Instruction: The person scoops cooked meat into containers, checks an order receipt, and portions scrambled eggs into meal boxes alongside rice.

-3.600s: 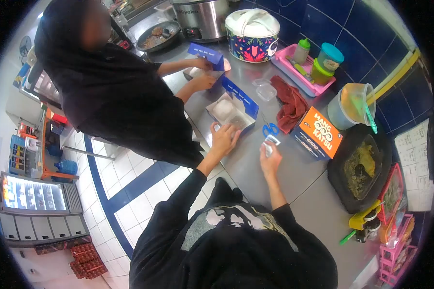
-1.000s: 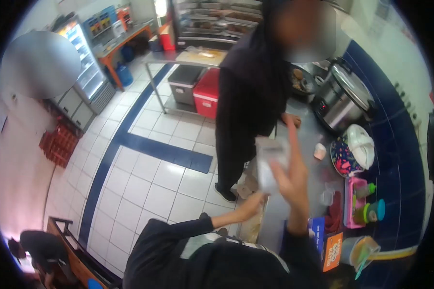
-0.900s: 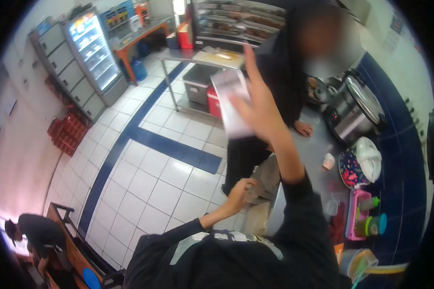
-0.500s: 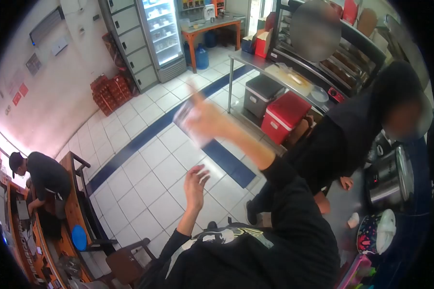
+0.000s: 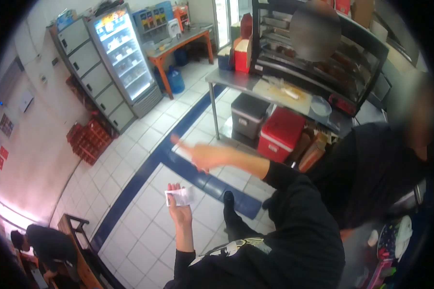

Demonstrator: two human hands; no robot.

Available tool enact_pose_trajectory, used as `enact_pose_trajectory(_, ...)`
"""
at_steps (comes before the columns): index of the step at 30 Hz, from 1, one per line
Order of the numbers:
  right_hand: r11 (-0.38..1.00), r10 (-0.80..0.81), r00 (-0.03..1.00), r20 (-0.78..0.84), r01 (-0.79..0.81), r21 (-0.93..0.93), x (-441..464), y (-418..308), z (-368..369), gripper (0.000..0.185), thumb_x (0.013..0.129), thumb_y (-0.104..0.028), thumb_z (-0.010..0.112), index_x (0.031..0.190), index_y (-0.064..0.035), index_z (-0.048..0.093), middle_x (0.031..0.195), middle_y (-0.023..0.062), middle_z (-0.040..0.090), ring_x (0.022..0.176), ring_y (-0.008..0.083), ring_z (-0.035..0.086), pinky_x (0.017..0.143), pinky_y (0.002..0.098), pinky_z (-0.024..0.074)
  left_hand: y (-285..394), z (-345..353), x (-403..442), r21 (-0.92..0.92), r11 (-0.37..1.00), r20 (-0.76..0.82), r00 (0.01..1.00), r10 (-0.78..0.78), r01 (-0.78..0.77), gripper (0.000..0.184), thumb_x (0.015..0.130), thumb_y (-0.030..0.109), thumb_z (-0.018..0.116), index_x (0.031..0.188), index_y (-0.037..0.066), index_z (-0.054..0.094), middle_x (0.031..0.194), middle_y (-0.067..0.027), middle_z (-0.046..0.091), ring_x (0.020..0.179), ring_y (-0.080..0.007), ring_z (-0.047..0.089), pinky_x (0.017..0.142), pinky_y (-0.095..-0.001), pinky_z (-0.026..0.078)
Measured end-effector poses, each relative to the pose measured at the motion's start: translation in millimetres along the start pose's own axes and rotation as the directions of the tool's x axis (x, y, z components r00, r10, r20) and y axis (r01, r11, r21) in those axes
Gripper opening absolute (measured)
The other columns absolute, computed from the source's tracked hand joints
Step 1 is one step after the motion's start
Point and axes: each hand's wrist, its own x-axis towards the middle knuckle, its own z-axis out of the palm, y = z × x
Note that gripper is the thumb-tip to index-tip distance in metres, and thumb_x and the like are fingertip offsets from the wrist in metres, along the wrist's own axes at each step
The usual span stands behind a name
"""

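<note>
My left hand is raised palm up over the tiled floor, its fingers closed on a small white slip of paper that looks crumpled, with faint marks on it. Above and to its right, my right hand stretches out to the left, one finger extended. Motion blurs this hand, and I see nothing held in it.
At right a person in dark clothes stands close to my right arm. Beyond are a steel table, a red cooler and a grey cooler. Another person bends over a counter at lower left.
The white paper has passed from my right hand to my left. My right hand has dropped lower, and the view has turned, shifting the coolers and fridge.
</note>
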Motion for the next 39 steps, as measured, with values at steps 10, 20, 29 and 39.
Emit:
enact_pose_trajectory(10,0.969,-0.152,-0.225,-0.963,0.159,-0.190,0.6,205.8,-585.8,0.034,0.077,-0.009,0.064,0.107,0.0026,0.052,0.091,0.0141,0.063,0.077,0.0216,0.064,0.065,0.0323,0.0522,-105.0,133.7,295.6,0.028,0.977,0.041,0.977,-0.211,0.210,0.044,0.091,0.008,0.054,0.131,0.003,0.037,0.094,-0.0034,0.053,0.085,-0.0133,0.055,0.091,-0.0363,0.047)
enact_pose_trajectory(20,0.894,-0.403,-0.347,-0.847,-0.346,-0.284,0.2,271.7,-787.8,0.056,0.071,-0.018,0.073,0.107,-0.0031,0.032,0.090,0.0167,0.065,0.083,0.0320,0.064,0.078,0.0395,0.0478,-289.0,273.0,516.8,0.340,0.784,0.326,0.717,-0.616,0.519,0.046,0.087,0.013,0.060,0.125,0.001,0.037,0.087,-0.0036,0.052,0.074,-0.0135,0.051,0.082,-0.0434,0.048)
enact_pose_trajectory(29,0.986,-0.156,-0.200,-0.967,0.024,-0.164,24.6,276.4,-577.8,0.030,0.079,0.007,0.061,0.102,-0.0043,0.044,0.092,0.0028,0.052,0.081,0.0078,0.054,0.071,0.0225,0.0468,-382.9,471.0,603.9,0.471,0.773,0.766,0.237,-0.597,0.425,0.037,0.088,0.015,0.061,0.119,0.000,0.046,0.094,-0.0077,0.058,0.079,-0.0129,0.055,0.081,-0.0362,0.050)
enact_pose_trajectory(39,0.873,0.200,-0.625,-0.754,-0.235,0.427,31.4,241.2,-404.7,0.038,0.078,0.010,0.057,0.112,-0.0025,0.047,0.099,0.0113,0.055,0.081,0.0178,0.062,0.069,0.0300,0.0522,-431.2,505.4,482.8,0.733,0.431,0.646,-0.342,-0.682,0.526,0.033,0.091,0.014,0.056,0.118,-0.002,0.049,0.106,-0.0102,0.060,0.094,-0.0155,0.060,0.079,-0.0281,0.050)
